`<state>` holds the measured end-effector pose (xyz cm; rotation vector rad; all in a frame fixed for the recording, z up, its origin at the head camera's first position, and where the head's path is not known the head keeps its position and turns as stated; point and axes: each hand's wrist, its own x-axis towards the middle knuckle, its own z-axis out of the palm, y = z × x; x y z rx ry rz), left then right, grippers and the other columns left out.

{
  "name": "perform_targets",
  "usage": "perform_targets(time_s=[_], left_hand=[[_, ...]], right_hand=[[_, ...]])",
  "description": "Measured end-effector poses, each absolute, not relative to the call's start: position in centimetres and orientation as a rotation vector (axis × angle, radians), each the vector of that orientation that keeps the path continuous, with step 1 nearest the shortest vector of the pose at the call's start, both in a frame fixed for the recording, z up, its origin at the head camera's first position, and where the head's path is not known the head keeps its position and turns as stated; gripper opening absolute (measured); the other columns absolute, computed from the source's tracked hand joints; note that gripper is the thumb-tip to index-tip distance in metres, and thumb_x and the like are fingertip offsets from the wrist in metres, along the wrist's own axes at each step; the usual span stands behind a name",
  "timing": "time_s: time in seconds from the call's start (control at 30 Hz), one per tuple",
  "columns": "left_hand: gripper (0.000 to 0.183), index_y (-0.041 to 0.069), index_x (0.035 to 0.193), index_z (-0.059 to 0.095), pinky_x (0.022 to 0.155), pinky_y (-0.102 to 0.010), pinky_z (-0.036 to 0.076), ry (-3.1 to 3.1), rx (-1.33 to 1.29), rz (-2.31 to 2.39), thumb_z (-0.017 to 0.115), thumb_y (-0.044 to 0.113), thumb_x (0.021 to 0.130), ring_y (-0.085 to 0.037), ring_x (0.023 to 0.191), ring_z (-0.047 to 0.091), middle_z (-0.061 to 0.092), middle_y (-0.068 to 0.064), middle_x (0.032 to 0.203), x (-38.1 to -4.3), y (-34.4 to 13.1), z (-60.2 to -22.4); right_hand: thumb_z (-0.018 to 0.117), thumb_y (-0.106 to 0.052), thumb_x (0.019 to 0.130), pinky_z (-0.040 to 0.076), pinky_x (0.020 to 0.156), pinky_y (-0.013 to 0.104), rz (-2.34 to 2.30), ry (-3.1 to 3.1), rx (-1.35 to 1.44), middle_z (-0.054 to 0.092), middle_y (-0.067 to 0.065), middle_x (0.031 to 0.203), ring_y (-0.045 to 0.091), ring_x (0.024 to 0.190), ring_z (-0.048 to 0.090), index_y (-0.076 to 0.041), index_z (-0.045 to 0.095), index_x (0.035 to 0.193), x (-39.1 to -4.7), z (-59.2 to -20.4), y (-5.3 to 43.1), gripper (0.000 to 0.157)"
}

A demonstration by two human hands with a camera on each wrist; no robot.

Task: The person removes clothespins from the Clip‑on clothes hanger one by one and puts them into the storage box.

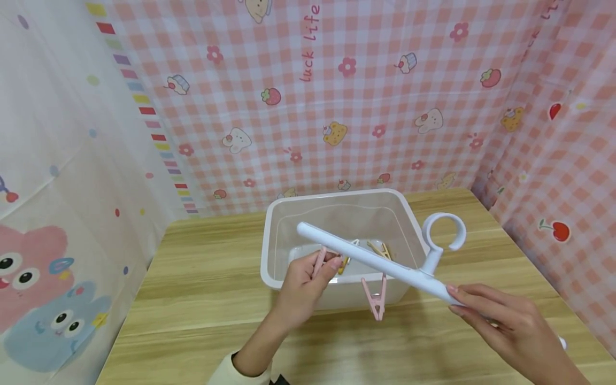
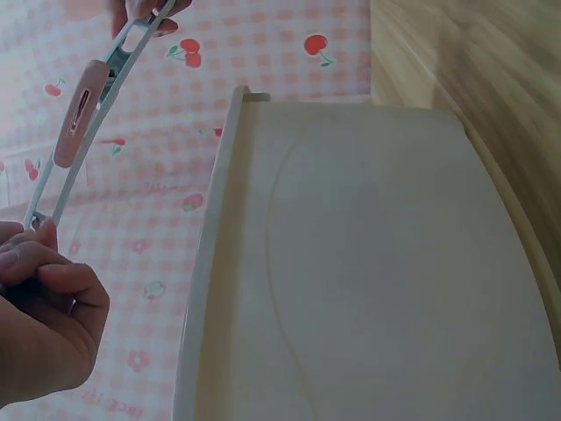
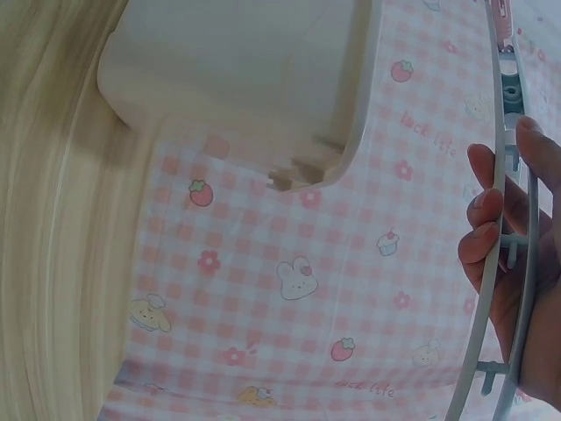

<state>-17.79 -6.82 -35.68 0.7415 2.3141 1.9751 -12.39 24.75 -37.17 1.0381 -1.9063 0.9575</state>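
A white clothes hanger point(image 1: 366, 258) with a round open hook point(image 1: 445, 216) is held at a slant over the front of a plastic bin. Near its right end, my right hand point(image 1: 512, 315) grips the bar between thumb and fingers; the right wrist view shows the fingers curled round the hanger's two rails point(image 3: 478, 351). One pink clothespin point(image 1: 377, 299) hangs at the hanger below the bar, in front of the bin. Close to the bar's left end, my left hand point(image 1: 304, 280) pinches another pink clothespin point(image 1: 319, 261), partly hidden by the fingers.
The bin point(image 1: 409, 200), translucent with a pale rim, stands on the wood-grain table point(image 1: 207, 305). Yellow-and-white clothespins point(image 1: 382, 249) lie inside. A small white end point(image 1: 563, 342) shows behind my right wrist. Checked cloth point(image 1: 289, 59) hangs behind and to the right.
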Motion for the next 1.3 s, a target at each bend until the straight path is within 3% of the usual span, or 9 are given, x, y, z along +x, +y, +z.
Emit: perform_targets(time_s=[0.2, 0.3, 0.43, 0.53, 0.83, 1.1, 1.23, 1.3], left_hand=[[0.036, -0.014, 0.098, 0.061, 0.045, -0.016, 0.024, 2.030, 0.690, 2.071, 0.049, 0.019, 0.107, 0.000, 0.047, 0.029, 0.033, 0.011, 0.055, -17.94, -6.89, -35.83], [0.030, -0.006, 0.096, 0.063, 0.046, -0.015, 0.025, 1.829, 0.647, 2.125, 0.048, 0.019, 0.106, 0.000, 0.048, 0.029, 0.034, 0.013, 0.056, -18.02, -6.85, -36.05], [0.025, 0.016, 0.092, 0.064, 0.045, -0.017, 0.019, 1.545, 0.621, 2.172, 0.043, 0.020, 0.107, 0.002, 0.045, 0.028, 0.033, 0.014, 0.053, -17.94, -6.84, -36.34], [0.028, 0.021, 0.093, 0.063, 0.045, -0.020, 0.014, 1.350, 0.611, 2.181, 0.039, 0.022, 0.108, 0.004, 0.042, 0.028, 0.033, 0.016, 0.051, -17.85, -6.85, -36.48], [0.026, 0.022, 0.095, 0.061, 0.047, -0.022, 0.013, 1.185, 0.579, 2.150, 0.040, 0.029, 0.109, 0.005, 0.041, 0.029, 0.035, 0.018, 0.050, -17.72, -6.92, -36.36], [0.028, 0.021, 0.094, 0.063, 0.046, -0.019, 0.016, 1.378, 0.598, 2.159, 0.038, 0.022, 0.108, 0.004, 0.042, 0.027, 0.033, 0.017, 0.051, -17.74, -6.82, -36.14], [0.024, 0.017, 0.094, 0.064, 0.046, -0.016, 0.022, 1.616, 0.606, 2.156, 0.044, 0.021, 0.106, 0.001, 0.045, 0.027, 0.033, 0.014, 0.053, -17.86, -6.75, -36.17], [0.024, 0.010, 0.096, 0.065, 0.046, -0.016, 0.023, 1.712, 0.610, 2.151, 0.046, 0.021, 0.106, 0.000, 0.047, 0.028, 0.034, 0.013, 0.055, -17.90, -6.71, -36.13]], right_hand=[[0.064, -0.023, 0.100, 0.044, 0.061, 0.007, 0.976, -1.879, 1.055, 0.076, 0.001, 0.105, -0.004, 0.083, 0.061, 0.013, 0.074, 0.100, -12.46, -37.18, 24.68, 0.038], [0.064, -0.022, 0.099, 0.045, 0.062, 0.007, 0.989, -1.868, 1.068, 0.076, 0.001, 0.106, -0.004, 0.085, 0.063, 0.014, 0.074, 0.100, -12.41, -37.10, 24.63, 0.037], [0.065, -0.019, 0.099, 0.046, 0.064, 0.007, 1.021, -1.848, 1.095, 0.076, 0.001, 0.108, -0.004, 0.088, 0.064, 0.015, 0.073, 0.101, -12.31, -36.96, 24.59, 0.036], [0.065, -0.018, 0.099, 0.048, 0.064, 0.008, 1.044, -1.829, 1.112, 0.076, 0.002, 0.109, -0.003, 0.089, 0.065, 0.016, 0.073, 0.101, -12.30, -36.88, 24.56, 0.035], [0.066, -0.016, 0.098, 0.047, 0.063, 0.009, 1.061, -1.805, 1.129, 0.077, 0.002, 0.109, -0.003, 0.089, 0.066, 0.016, 0.073, 0.100, -12.26, -36.84, 24.61, 0.033], [0.066, -0.016, 0.098, 0.048, 0.065, 0.008, 1.063, -1.805, 1.131, 0.077, 0.003, 0.111, -0.003, 0.091, 0.066, 0.017, 0.072, 0.101, -12.23, -36.81, 24.64, 0.033], [0.065, -0.018, 0.099, 0.045, 0.062, 0.007, 1.027, -1.832, 1.109, 0.077, 0.001, 0.109, -0.004, 0.088, 0.065, 0.015, 0.073, 0.101, -12.22, -36.88, 24.77, 0.034], [0.065, -0.020, 0.099, 0.044, 0.062, 0.006, 1.008, -1.850, 1.090, 0.076, 0.000, 0.109, -0.004, 0.086, 0.063, 0.015, 0.073, 0.101, -12.20, -36.90, 24.79, 0.035]])
